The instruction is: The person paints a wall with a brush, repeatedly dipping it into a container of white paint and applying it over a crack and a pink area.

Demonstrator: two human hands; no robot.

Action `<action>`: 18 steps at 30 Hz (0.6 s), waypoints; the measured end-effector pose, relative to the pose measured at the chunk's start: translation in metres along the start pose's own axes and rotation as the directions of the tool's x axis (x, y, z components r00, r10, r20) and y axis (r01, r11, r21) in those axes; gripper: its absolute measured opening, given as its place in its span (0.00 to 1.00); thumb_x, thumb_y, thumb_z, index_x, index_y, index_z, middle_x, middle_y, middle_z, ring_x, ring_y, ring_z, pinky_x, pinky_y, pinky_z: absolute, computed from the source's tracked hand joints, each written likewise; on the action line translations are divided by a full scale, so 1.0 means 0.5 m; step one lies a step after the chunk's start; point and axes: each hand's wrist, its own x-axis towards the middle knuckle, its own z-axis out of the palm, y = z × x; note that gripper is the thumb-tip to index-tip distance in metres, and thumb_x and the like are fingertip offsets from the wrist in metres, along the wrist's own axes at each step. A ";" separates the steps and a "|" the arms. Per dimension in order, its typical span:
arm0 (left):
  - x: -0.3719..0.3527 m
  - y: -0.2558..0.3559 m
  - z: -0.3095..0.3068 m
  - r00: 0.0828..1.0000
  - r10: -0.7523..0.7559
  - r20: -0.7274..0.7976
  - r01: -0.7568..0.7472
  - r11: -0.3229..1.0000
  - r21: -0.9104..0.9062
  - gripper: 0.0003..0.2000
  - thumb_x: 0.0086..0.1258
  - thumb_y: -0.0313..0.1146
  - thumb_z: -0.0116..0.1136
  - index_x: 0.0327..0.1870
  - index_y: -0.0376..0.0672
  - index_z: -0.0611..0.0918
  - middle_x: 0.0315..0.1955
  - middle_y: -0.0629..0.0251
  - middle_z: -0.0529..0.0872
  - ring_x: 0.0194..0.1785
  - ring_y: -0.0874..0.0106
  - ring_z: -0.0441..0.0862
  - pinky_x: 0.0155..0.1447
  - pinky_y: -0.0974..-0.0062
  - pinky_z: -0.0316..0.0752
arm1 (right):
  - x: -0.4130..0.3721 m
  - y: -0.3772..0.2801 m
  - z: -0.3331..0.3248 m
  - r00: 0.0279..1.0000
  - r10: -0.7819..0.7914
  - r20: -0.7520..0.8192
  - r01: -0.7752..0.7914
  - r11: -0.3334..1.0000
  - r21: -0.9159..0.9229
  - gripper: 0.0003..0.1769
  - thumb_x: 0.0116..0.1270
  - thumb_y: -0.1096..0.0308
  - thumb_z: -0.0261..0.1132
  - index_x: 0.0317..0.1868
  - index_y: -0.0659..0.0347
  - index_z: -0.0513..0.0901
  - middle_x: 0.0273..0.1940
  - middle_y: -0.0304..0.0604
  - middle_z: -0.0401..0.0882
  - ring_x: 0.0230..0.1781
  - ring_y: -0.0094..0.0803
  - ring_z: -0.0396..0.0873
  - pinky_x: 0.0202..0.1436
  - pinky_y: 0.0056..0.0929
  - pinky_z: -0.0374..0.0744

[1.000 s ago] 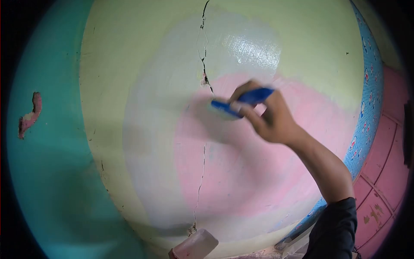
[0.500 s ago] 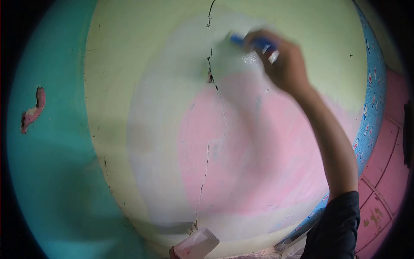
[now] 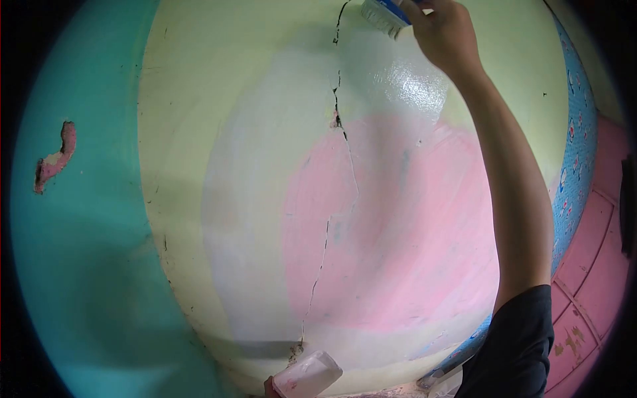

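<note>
No lettering can be read on the brush, the wall or the blue patterned strip.

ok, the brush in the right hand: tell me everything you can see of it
Flat paintbrush: blue handle, plastic by its look, pale bristles wet with whitish paint. It sits at the view's top edge, partly cut off, bristles pointing down-left, seemingly on the wall just right of the crack. The right hand grips the handle, fingers closed round it. Glossy wet paint lies just below.

Right hand gripping brush, cracked wall
</note>
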 end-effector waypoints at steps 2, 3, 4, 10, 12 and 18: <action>0.000 -0.004 -0.007 1.000 0.004 0.000 -0.004 1.000 -0.005 0.30 0.70 0.49 0.57 0.67 0.37 0.78 0.59 0.55 0.85 0.58 0.57 0.86 0.54 0.50 0.87 | -0.031 0.011 0.018 0.999 -0.050 0.017 0.052 0.989 -0.142 0.12 0.73 0.70 0.67 0.55 0.57 0.84 0.39 0.40 0.89 0.31 0.33 0.85 0.38 0.29 0.82; -0.002 -0.002 -0.011 1.000 0.007 0.000 -0.007 1.000 -0.006 0.31 0.70 0.50 0.57 0.67 0.37 0.78 0.59 0.55 0.85 0.58 0.57 0.86 0.54 0.50 0.87 | -0.057 -0.016 0.019 0.996 -0.064 0.070 0.070 0.993 -0.093 0.11 0.73 0.60 0.69 0.50 0.55 0.86 0.34 0.45 0.87 0.35 0.40 0.86 0.38 0.37 0.81; -0.003 0.000 -0.014 1.000 0.010 -0.001 -0.010 1.000 -0.007 0.31 0.70 0.51 0.57 0.68 0.37 0.78 0.59 0.55 0.85 0.58 0.57 0.86 0.54 0.50 0.87 | -0.089 -0.041 0.019 0.976 -0.058 0.211 0.072 0.996 -0.061 0.10 0.73 0.61 0.67 0.49 0.53 0.84 0.37 0.45 0.87 0.39 0.40 0.86 0.39 0.39 0.81; -0.001 -0.003 -0.033 1.000 0.027 -0.002 -0.027 1.000 0.005 0.33 0.69 0.55 0.56 0.68 0.38 0.77 0.60 0.55 0.85 0.59 0.56 0.85 0.54 0.48 0.87 | -0.221 -0.146 0.006 0.834 -0.306 0.458 0.235 0.950 0.206 0.08 0.68 0.70 0.68 0.47 0.55 0.80 0.34 0.43 0.85 0.35 0.43 0.85 0.37 0.42 0.82; -0.002 -0.006 -0.037 0.999 0.032 -0.005 -0.032 0.999 0.015 0.34 0.69 0.56 0.55 0.68 0.38 0.77 0.60 0.55 0.85 0.60 0.56 0.85 0.54 0.47 0.87 | -0.168 -0.100 0.002 0.899 -0.160 0.409 0.019 0.944 0.328 0.08 0.70 0.69 0.68 0.47 0.58 0.82 0.33 0.44 0.86 0.33 0.39 0.85 0.38 0.38 0.81; 0.014 -0.007 -0.038 0.999 0.048 -0.002 -0.048 0.997 0.056 0.36 0.69 0.60 0.54 0.69 0.39 0.77 0.61 0.55 0.84 0.61 0.56 0.85 0.55 0.45 0.86 | 0.025 0.003 0.015 1.000 -0.030 -0.003 0.031 0.998 0.061 0.09 0.76 0.66 0.66 0.52 0.59 0.83 0.38 0.41 0.88 0.35 0.28 0.85 0.41 0.28 0.81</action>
